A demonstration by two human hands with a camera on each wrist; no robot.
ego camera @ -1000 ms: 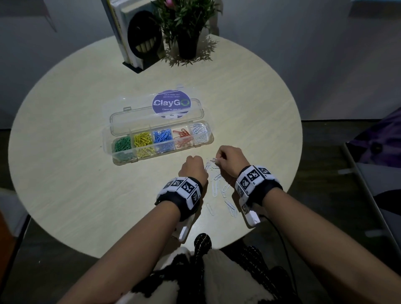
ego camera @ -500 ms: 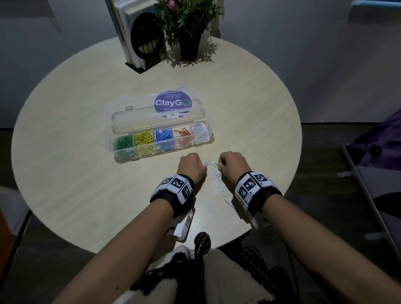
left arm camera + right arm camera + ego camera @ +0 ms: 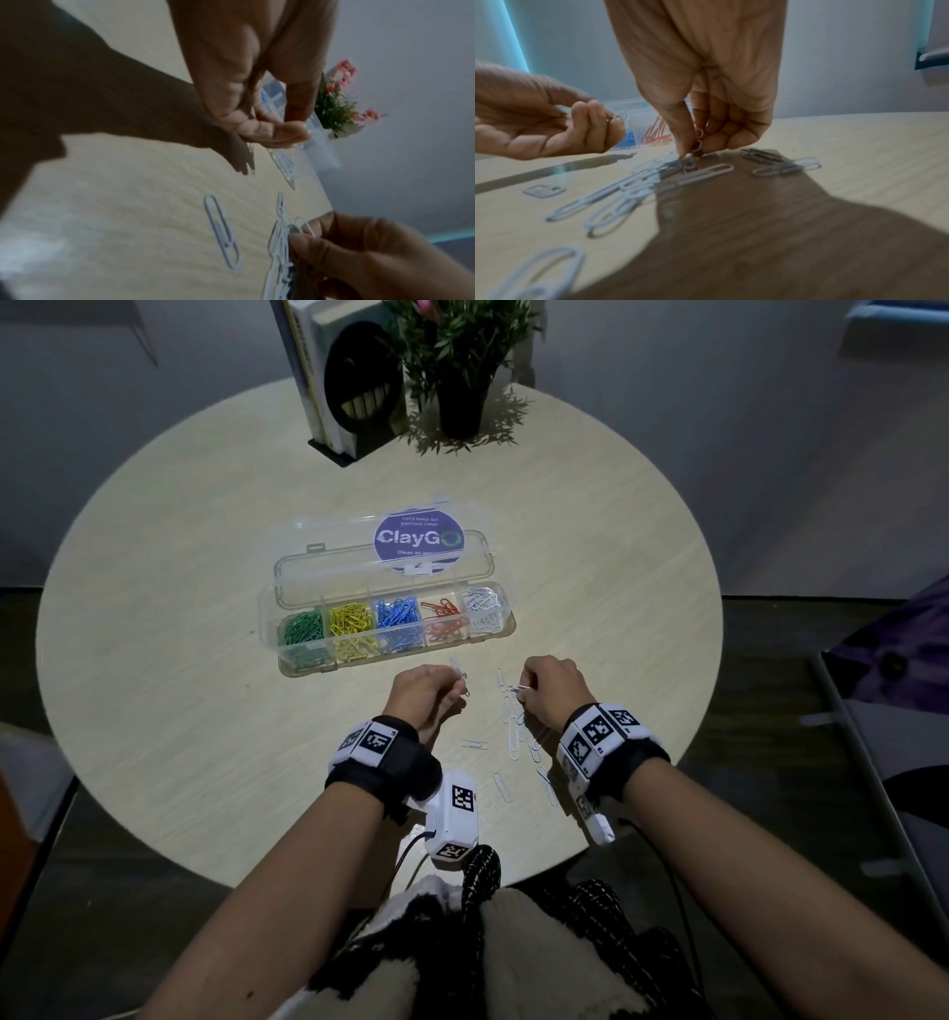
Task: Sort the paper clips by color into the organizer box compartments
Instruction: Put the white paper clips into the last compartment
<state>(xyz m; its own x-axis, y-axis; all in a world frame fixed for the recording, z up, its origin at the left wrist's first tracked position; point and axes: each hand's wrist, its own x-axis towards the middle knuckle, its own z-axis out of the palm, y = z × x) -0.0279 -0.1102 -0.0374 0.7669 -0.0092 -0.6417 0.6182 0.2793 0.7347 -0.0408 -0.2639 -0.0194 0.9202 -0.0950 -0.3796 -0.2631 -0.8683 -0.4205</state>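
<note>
The clear organizer box (image 3: 267, 618) lies open mid-table, its compartments holding green, yellow, blue, orange and white clips (image 3: 482, 608). My left hand (image 3: 454, 679) hovers just in front of the box and pinches a white paper clip (image 3: 456, 667) between thumb and fingers; the left wrist view shows the same clip (image 3: 299, 145). To the right, my right hand (image 3: 525, 693) pinches white clips (image 3: 697, 145) at the top of a loose pile of white clips (image 3: 513, 737) on the table. The right hand (image 3: 359, 253) appears low in the left wrist view.
A round wooden table (image 3: 179, 660) with its near edge just under my wrists. A potted plant (image 3: 459, 367) and a book stand (image 3: 349, 377) stand at the far edge. A purple ClayGo sticker (image 3: 417, 539) shows behind the box's lid.
My left hand has drawn left, away from the right hand and the pile, now holding a white clip above the table. The right hand stays at the pile.
</note>
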